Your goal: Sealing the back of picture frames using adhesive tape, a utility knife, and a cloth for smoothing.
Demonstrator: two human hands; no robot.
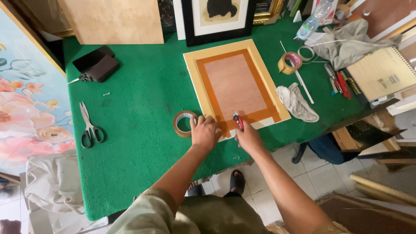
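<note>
Occlusions and cut-offs, head view.

Cutter (pixel 238 121) blade was too small to tell whether extended; right hand (pixel 248 138) hid its lower body. Left hand (pixel 204 132) covered the frame's (pixel 236 86) near-left corner. Floral painting (pixel 21 99) was cut by the left edge; the black-framed picture (pixel 219 19) and plastic bottle (pixel 314 19) by the top.

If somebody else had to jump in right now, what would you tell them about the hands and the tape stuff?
Left hand: flat on the frame's near corner, pressing the tape down, beside a brown tape roll.
Right hand: holds a red cutter, blade end on the taped near edge.
Frame lies face down on the green table.
Done: brown tape runs along all four sides of the backing board.
Left: the tape end at the near edge looks not yet cut.
Spare roll and cloth to the right, scissors to the left.
</note>
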